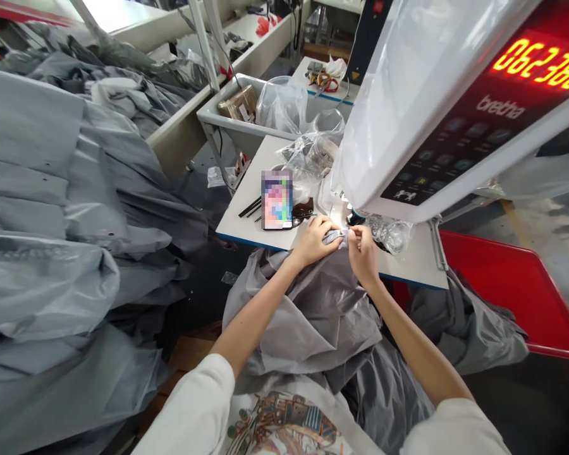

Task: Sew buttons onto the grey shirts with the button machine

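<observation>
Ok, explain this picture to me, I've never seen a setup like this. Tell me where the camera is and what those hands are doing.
This single view comes from a camera worn on the person's head, looking forward and down, so you see roughly what they see. Their bare left hand and right hand both pinch an edge of grey fabric, which spreads down toward their body. Just ahead is a white machine head, probably an industrial sewing machine, partly covered in clear plastic, with a red digital counter. On the white table lie a phone with a blurred screen, black strips and a crumpled clear plastic bag. A heap of grey fabric fills the left side.
</observation>
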Demonstrator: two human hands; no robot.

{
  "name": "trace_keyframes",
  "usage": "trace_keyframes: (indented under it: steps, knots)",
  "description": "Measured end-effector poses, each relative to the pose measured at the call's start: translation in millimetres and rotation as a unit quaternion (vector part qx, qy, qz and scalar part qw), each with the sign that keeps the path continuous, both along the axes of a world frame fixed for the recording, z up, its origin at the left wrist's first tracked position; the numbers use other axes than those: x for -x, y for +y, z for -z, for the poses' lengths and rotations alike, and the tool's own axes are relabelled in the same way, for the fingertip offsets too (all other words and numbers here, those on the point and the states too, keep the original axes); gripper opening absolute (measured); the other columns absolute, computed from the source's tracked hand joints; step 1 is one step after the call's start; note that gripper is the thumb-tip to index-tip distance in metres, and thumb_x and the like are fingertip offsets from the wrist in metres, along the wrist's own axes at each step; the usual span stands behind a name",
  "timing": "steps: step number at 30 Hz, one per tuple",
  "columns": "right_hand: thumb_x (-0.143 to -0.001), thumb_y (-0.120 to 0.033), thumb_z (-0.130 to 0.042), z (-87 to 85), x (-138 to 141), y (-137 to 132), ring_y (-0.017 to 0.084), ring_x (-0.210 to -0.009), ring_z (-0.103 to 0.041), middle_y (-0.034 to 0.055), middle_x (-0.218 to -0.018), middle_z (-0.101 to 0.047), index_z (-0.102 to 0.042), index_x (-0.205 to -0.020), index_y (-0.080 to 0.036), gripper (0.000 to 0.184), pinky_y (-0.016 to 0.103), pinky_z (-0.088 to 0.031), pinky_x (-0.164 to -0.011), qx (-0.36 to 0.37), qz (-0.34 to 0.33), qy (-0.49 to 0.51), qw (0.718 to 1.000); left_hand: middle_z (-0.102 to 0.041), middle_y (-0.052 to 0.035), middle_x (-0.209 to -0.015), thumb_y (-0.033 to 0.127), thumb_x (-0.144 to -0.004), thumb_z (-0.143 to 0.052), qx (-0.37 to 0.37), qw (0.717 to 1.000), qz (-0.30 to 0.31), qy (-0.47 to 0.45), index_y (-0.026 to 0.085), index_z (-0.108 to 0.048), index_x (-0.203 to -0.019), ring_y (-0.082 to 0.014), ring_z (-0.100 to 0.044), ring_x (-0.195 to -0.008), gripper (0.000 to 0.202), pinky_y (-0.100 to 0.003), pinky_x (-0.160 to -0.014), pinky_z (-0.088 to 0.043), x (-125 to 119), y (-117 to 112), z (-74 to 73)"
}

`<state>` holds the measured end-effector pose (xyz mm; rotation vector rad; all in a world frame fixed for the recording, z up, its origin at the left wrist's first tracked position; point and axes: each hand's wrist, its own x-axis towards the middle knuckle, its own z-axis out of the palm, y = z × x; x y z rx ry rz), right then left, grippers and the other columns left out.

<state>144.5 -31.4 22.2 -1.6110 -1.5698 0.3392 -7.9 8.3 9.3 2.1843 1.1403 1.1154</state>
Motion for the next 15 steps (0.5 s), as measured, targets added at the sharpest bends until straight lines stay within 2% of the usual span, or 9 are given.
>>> trace_keyframes:
  steps: [3,5,10,15]
  knots:
    - [-0.089,-0.05,-0.043,3.2,3.2,9.3,0.021,-0.073,-0.057,0.0047,-0.079,-0.062,-0.051,-0.084,-0.021,0.03,0.032,-0.042,-0.068,0.068,0.058,0.01,0.996,-0.06,-0.0049,-0.105,0.029,-0.08,-0.067,-0.002,1.0,-0.004,0.004,0.02,-0.064,-0.098,-0.0189,-0.054,-0.103,0.02,-0.031,-0.095,-0.042,-0.1,0.7,1.0]
    - [-0.086,-0.051,-0.048,4.2,1.4,12.3,0.018,-0.065,-0.052,0.001,-0.07,-0.057,-0.048,-0.076,-0.022,0.031,0.03,-0.037,-0.064,0.089,0.073,0.001,0.993,-0.06,-0.0049,-0.105,0.029,-0.08,-0.067,-0.004,1.0,-0.003,0.005,0.02,-0.064,-0.098,-0.0191,-0.054,-0.103,0.021,-0.031,-0.095,-0.042,-0.2,0.6,0.7]
    - [-0.087,-0.049,-0.049,11.0,-4.7,15.5,0.013,-0.06,-0.044,-0.0028,-0.064,-0.048,-0.043,-0.069,-0.022,0.033,0.027,-0.032,-0.062,0.03,0.037,0.027,0.999,-0.06,-0.0059,-0.105,0.027,-0.078,-0.069,0.007,1.0,-0.007,0.009,0.018,-0.065,-0.099,-0.0195,-0.054,-0.102,0.023,-0.031,-0.095,-0.042,-0.7,-0.9,-2.0]
    - [-0.086,-0.047,-0.05,18.9,-4.2,16.7,0.013,-0.061,-0.044,-0.003,-0.064,-0.047,-0.043,-0.07,-0.022,0.031,0.027,-0.033,-0.063,-0.007,0.045,0.054,0.997,-0.06,-0.0061,-0.105,0.026,-0.078,-0.069,0.005,1.0,-0.01,0.013,0.018,-0.065,-0.098,-0.0195,-0.055,-0.101,0.022,-0.031,-0.094,-0.043,-1.6,-0.7,-0.5]
